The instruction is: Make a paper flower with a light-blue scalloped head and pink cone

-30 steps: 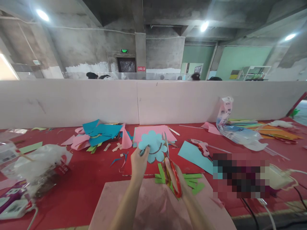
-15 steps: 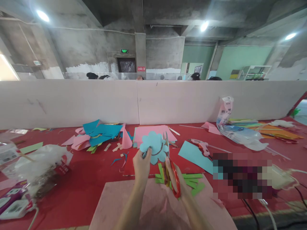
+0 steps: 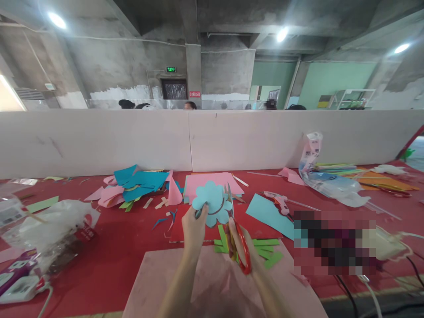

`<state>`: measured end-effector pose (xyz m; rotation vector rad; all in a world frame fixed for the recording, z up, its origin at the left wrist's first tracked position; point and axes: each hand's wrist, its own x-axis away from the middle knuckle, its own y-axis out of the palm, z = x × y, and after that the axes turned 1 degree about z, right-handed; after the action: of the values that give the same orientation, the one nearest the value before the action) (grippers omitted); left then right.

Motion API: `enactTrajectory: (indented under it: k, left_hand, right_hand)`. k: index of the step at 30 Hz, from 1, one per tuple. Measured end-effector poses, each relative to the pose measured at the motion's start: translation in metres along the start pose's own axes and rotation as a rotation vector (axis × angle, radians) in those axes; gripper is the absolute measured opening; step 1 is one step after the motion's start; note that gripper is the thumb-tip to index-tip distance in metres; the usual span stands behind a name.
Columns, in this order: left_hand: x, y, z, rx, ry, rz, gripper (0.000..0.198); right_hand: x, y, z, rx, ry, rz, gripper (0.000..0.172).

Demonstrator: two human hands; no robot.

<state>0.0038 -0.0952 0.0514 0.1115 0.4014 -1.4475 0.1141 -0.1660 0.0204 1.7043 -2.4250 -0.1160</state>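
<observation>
A light blue paper flower [image 3: 211,196] with scalloped edges is pinched at its lower left by my left hand [image 3: 194,225]. A curved slit or dark line runs across its lower right part. My right hand [image 3: 243,243] grips red-handled scissors [image 3: 244,258], its fingers through the loops. The blades point up and away, slightly parted, at the flower's right edge; whether paper lies between them I cannot tell. Green paper strips [image 3: 265,251] lie beneath my right hand, on a red sheet [image 3: 258,227] and a pink board [image 3: 159,282].
Teal paper scraps [image 3: 145,185] and a pink paper cone [image 3: 174,190] lie left. Right of the flower are a light blue sheet [image 3: 268,216], a pink glue gun [image 3: 281,203] and a plastic bag [image 3: 331,185]. A white partition [image 3: 132,141] closes off the back.
The scissors and my right hand have shifted very slightly, with the blades a little more apart. The flower stays almost in place in my left hand.
</observation>
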Motion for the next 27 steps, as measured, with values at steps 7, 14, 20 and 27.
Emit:
enactTrajectory:
  k: [7,14,20,27]
  left_hand:
    - [-0.006,-0.009,0.002,0.001,0.022,-0.049,0.032]
    - [-0.009,-0.011,-0.001,-0.004,0.021,-0.061,0.032]
    - [-0.014,-0.015,-0.002,-0.036,0.009,-0.102,0.033]
    - [-0.022,-0.022,-0.004,-0.076,0.035,-0.151,0.032]
  right_hand:
    - [-0.002,-0.008,0.006,0.064,-0.028,-0.015,0.043]
    - [-0.002,-0.008,0.003,0.045,0.034,-0.019,0.046]
    - [0.005,-0.009,-0.004,0.111,0.034,-0.04,0.045]
    - [0.008,-0.02,-0.006,0.246,0.015,-0.093,0.042]
